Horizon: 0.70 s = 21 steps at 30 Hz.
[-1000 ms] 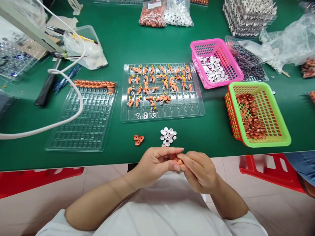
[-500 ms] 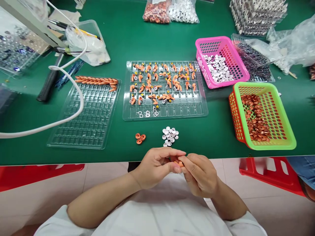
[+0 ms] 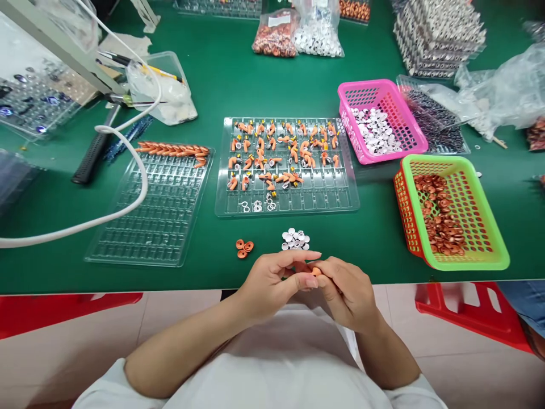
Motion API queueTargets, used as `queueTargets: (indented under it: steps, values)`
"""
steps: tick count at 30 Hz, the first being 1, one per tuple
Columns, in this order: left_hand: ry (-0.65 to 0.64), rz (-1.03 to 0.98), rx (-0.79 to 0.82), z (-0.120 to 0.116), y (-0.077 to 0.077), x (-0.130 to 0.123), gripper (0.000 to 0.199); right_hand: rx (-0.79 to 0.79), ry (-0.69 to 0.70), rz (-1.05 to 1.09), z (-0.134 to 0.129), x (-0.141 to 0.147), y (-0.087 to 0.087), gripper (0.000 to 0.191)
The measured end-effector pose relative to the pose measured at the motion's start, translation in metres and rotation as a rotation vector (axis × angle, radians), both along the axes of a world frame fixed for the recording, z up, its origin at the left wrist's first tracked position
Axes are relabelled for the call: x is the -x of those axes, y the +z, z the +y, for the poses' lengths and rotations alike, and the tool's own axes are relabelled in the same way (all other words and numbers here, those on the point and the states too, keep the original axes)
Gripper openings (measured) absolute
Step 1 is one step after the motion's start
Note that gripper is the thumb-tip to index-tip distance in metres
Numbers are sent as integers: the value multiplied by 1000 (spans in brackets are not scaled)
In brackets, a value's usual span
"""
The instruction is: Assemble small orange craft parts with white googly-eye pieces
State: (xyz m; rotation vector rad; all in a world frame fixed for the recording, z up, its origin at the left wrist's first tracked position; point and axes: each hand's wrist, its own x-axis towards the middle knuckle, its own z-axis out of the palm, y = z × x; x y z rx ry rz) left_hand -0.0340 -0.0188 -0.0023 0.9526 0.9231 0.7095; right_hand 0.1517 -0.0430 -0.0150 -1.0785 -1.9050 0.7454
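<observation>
Near the table's front edge, my left hand (image 3: 272, 284) and my right hand (image 3: 351, 292) meet, fingertips pinched around a small orange piece (image 3: 316, 272). Most of that piece is hidden by the fingers. Just beyond the hands lies a heap of white round discs (image 3: 295, 239), and left of it sit three copper-coloured cupped discs (image 3: 244, 248). Farther back, a clear compartment tray (image 3: 323, 201) bears rows of curved orange pieces (image 3: 293, 152) and several white rings (image 3: 258, 205) in its front row.
On the left are another clear tray (image 3: 136, 238) with a row of copper-coloured discs, a white cable (image 3: 106, 215) and a black-handled hammer (image 3: 91, 156). To the right stand a pink basket (image 3: 361, 150) of white discs and a green basket (image 3: 489, 227) of copper-coloured discs. Filled bags (image 3: 276, 37) lie behind.
The view has tilted up slightly, so the table sits lower in the picture. Both hands stay together on the orange piece, turned a little, with less of it showing.
</observation>
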Motion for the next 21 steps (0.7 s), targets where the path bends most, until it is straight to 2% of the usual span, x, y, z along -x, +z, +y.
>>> queueTargets:
  steps: [3, 6, 8, 10, 12, 14, 16, 21]
  values:
    - [-39, 150, -245, 3, -1, 6, 32, 50, 11, 9, 5, 0, 3, 16]
    - [-14, 268, -484, 4, -3, 10, 19, 79, 14, -21, 9, 1, 4, 17]
    - [30, 312, -541, 3, -4, 10, 12, 103, 23, -31, 9, 2, 3, 19]
    - [65, 286, -441, 3, -4, 9, 8, 137, 42, -18, 9, 3, 3, 22]
    - [98, 178, -230, 3, -3, 8, 5, 173, 56, 7, 8, 2, 1, 29]
    - [141, 48, -24, 3, 0, 8, 11, 201, 44, 27, 7, 1, 0, 35]
    - [178, -41, 112, 4, 3, 9, 18, 225, 12, 38, 5, 1, -2, 36]
    - [216, -111, 223, 5, 4, 11, 27, 247, -112, 44, 1, 7, -3, 27]
